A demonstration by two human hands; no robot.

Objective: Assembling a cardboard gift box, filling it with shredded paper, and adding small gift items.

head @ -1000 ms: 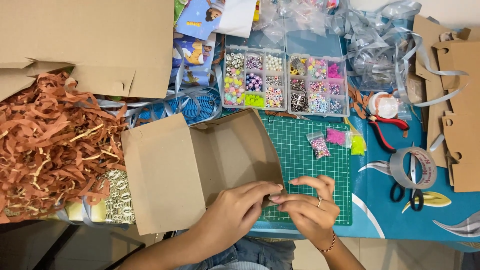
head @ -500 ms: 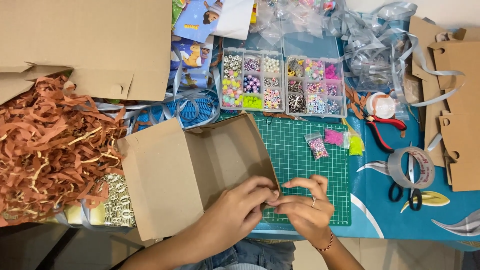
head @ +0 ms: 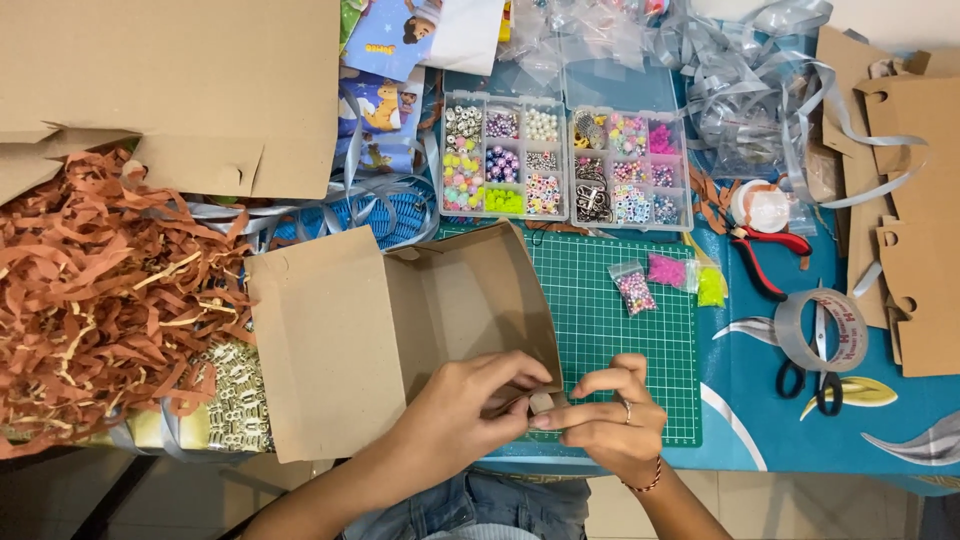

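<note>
Both hands meet at the near corner of the open brown corrugated cardboard box (head: 400, 340), which lies on the desk (head: 760, 420) half over the green gridded cutting mat (head: 620, 330). The left hand (head: 455, 420) curls its fingers (head: 520, 370) closed over the box's lower right edge, and the right hand (head: 610, 415) pinches a small pale piece (head: 541, 402), seemingly a tab or a bit of tape, between thumb and forefinger just at that corner; what the piece is cannot be told for sure. The likeliest slip, as I judge it, is the small piece escaping the pinch, since only the fingertips hold it and the two hands crowd one spot. Pressing too hard on the thin flap could also crease or tear it, and a sideways push might slide the box on the smooth mat. Beyond the fingers lie small clear bags of coloured beads (head: 634, 291), which a shifted box could knock about, and farther off stand two clear compartment trays of beads (head: 565, 165). The box looks plain and unprinted, matte brown, with a broad flat lid flap folded out to the left of the fingers and a shallow shaded hollow behind them. Orange-brown shredded paper (head: 90, 290) heaps well to the left, and red-handled pliers (head: 765, 255) and a roll of clear tape (head: 820, 330) lie to the right.
</note>
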